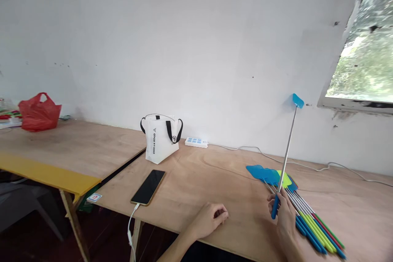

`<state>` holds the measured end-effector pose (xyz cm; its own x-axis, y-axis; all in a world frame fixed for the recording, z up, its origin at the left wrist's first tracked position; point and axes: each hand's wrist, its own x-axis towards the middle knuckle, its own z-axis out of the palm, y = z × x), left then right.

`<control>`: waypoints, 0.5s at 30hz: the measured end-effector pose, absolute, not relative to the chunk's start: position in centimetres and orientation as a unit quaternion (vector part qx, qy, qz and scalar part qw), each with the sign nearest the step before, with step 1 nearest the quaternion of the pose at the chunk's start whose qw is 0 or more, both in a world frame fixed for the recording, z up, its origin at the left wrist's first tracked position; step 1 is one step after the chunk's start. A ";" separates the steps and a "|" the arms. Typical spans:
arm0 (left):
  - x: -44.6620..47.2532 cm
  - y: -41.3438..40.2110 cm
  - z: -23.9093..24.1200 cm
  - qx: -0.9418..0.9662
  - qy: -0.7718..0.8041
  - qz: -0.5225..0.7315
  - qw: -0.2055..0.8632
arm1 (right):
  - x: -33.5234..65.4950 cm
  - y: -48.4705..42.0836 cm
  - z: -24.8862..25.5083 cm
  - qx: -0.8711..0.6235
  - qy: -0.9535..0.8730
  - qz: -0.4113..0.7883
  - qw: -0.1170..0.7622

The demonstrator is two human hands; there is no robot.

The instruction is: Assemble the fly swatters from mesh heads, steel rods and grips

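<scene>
My right hand is wrapped round the blue handle of a fly swatter. Its thin metal shaft points up and its small blue head is raised in front of the wall. Beneath and beside that hand lies a fanned pile of fly swatters, with blue, yellow-green, red and green handles and mostly blue heads. My left hand rests loosely curled on the table near its front edge, with nothing visible in it.
A smartphone with a white charging cable lies on the wooden table. Behind it stand a white bag with black handles and a power strip, its cord trailing right along the wall. A red plastic bag sits on the left table.
</scene>
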<state>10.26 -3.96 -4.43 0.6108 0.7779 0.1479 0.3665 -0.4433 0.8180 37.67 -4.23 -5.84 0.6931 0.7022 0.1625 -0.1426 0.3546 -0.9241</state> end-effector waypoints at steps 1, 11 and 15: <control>10.3 -4.0 -4.4 0.809 0.355 0.263 0.389 | 37.7 -4.2 -5.9 -0.496 -0.283 0.275 0.774; 10.3 -4.1 -4.3 0.804 0.355 0.268 0.394 | 37.3 -4.8 -5.6 -0.571 -0.357 0.176 0.717; 10.3 -4.1 -4.2 0.806 0.354 0.267 0.392 | 37.4 -4.8 -5.8 -0.604 -0.389 0.130 0.683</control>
